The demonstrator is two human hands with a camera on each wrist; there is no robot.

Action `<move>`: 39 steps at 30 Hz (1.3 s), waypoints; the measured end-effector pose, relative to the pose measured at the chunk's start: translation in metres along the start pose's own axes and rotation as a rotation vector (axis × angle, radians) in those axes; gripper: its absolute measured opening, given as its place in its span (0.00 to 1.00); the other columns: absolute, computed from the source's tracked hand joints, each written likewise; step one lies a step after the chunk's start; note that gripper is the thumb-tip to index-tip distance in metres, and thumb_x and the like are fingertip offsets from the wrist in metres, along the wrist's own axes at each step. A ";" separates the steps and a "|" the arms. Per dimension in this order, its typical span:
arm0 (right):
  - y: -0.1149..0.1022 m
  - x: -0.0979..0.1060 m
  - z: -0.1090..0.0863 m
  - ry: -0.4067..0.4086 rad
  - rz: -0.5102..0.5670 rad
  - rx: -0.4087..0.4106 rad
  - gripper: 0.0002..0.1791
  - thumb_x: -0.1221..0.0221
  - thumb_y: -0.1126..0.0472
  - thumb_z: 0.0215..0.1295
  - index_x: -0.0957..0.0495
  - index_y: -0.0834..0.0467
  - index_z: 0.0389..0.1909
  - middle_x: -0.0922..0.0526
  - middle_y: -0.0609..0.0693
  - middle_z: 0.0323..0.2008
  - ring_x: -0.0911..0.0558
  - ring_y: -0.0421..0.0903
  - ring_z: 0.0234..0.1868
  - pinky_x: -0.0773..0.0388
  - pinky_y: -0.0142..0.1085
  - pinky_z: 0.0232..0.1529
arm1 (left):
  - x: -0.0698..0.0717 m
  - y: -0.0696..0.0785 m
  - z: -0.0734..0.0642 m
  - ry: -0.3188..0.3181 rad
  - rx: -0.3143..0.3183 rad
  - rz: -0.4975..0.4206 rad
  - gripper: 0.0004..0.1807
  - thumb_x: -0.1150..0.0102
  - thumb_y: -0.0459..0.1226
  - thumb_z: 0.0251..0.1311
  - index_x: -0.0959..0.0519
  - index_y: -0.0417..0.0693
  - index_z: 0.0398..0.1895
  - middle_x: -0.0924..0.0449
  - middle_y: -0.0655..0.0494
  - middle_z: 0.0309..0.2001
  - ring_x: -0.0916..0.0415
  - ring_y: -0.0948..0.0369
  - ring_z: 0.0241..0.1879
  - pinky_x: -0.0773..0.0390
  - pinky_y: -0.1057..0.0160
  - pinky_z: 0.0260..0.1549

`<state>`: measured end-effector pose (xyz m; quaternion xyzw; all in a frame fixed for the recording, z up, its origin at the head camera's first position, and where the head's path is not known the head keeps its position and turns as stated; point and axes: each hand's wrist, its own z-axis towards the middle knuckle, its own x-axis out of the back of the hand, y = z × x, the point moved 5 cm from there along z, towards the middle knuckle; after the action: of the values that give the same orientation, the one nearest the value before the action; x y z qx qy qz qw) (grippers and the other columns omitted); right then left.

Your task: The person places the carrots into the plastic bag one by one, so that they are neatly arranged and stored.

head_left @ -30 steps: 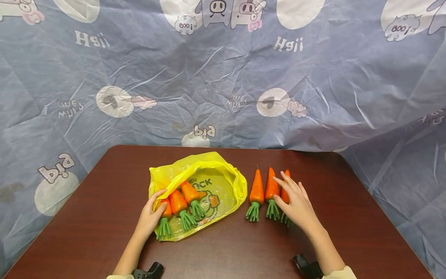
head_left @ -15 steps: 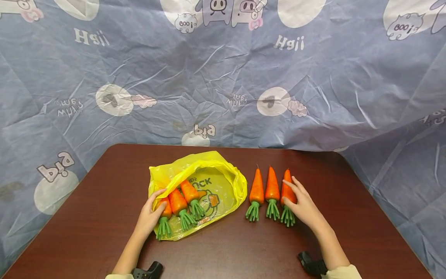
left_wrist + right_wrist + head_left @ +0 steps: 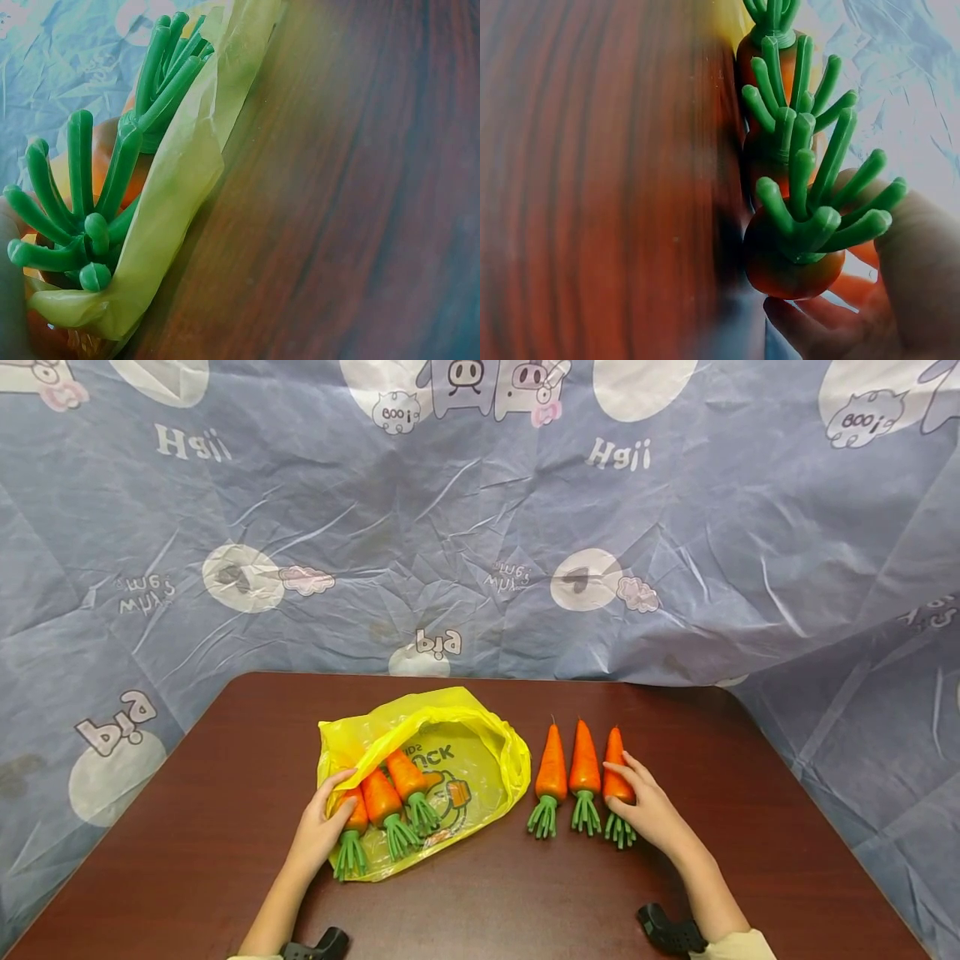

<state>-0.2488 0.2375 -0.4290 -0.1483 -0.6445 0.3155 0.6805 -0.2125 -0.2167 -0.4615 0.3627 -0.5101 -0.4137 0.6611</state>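
Note:
A yellow plastic bag [image 3: 480, 760] lies on its side with its mouth toward me. Inside it are three orange carrots [image 3: 382, 793] with green tops, stems facing out. My left hand [image 3: 321, 827] grips the bag's left edge, its thumb beside the leftmost carrot [image 3: 352, 810]. To the bag's right, three more carrots lie in a row, tips away from me: a left one [image 3: 551, 768], a middle one [image 3: 584, 764] and a right one [image 3: 617, 785]. My right hand [image 3: 654, 806] holds the right carrot; the right wrist view shows fingers and thumb around its body behind the green stems [image 3: 810, 217].
Everything lies on a dark reddish-brown wooden table [image 3: 480, 918]. Behind it hangs a grey-blue printed cloth [image 3: 450, 527], meeting the table's far edge. Black camera mounts [image 3: 667, 931] sit on both wrists.
My right hand has come down from above the middle and right carrots onto the right carrot, which has shifted slightly. The left hand and the bag stay in place.

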 end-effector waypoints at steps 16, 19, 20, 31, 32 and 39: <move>0.003 0.005 -0.002 -0.024 -0.011 -0.054 0.29 0.43 0.58 0.58 0.35 0.62 0.61 0.46 0.64 0.67 0.44 0.66 0.65 0.41 0.62 0.58 | 0.000 0.000 0.000 0.003 0.008 -0.012 0.22 0.48 0.39 0.62 0.34 0.49 0.59 0.38 0.44 0.64 0.49 0.48 0.66 0.50 0.36 0.59; 0.002 0.008 -0.002 -0.018 -0.018 -0.051 0.29 0.43 0.59 0.58 0.34 0.62 0.60 0.46 0.64 0.67 0.44 0.67 0.64 0.41 0.62 0.57 | 0.000 0.001 0.000 0.004 0.006 -0.004 0.22 0.48 0.39 0.62 0.34 0.49 0.59 0.38 0.44 0.64 0.48 0.48 0.66 0.49 0.36 0.59; 0.001 0.009 -0.002 -0.015 -0.020 -0.048 0.29 0.43 0.59 0.58 0.34 0.62 0.60 0.46 0.64 0.67 0.44 0.67 0.64 0.41 0.62 0.57 | 0.000 0.001 0.001 0.004 0.005 -0.004 0.22 0.48 0.39 0.62 0.34 0.48 0.59 0.38 0.43 0.64 0.48 0.48 0.66 0.49 0.36 0.59; -0.007 0.017 -0.004 0.020 -0.010 -0.013 0.28 0.42 0.60 0.57 0.34 0.62 0.60 0.45 0.63 0.67 0.43 0.65 0.65 0.40 0.60 0.57 | 0.000 -0.001 0.001 0.000 0.005 -0.003 0.23 0.47 0.39 0.61 0.34 0.48 0.59 0.38 0.43 0.64 0.47 0.47 0.65 0.48 0.37 0.59; -0.009 0.017 -0.004 0.026 -0.008 -0.008 0.28 0.42 0.60 0.57 0.34 0.62 0.60 0.45 0.62 0.67 0.43 0.65 0.65 0.39 0.59 0.57 | 0.000 -0.002 0.001 0.000 0.006 -0.003 0.23 0.47 0.39 0.61 0.34 0.48 0.60 0.38 0.43 0.64 0.47 0.47 0.65 0.49 0.37 0.59; -0.024 0.019 -0.006 0.053 -0.020 0.037 0.28 0.42 0.61 0.56 0.33 0.60 0.59 0.43 0.60 0.67 0.40 0.63 0.64 0.36 0.57 0.55 | 0.000 -0.002 0.001 -0.001 -0.001 -0.010 0.22 0.48 0.39 0.62 0.34 0.48 0.60 0.39 0.43 0.64 0.48 0.47 0.65 0.50 0.36 0.59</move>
<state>-0.2381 0.2323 -0.3996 -0.1376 -0.6216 0.3165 0.7032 -0.2137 -0.2173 -0.4627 0.3647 -0.5084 -0.4174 0.6590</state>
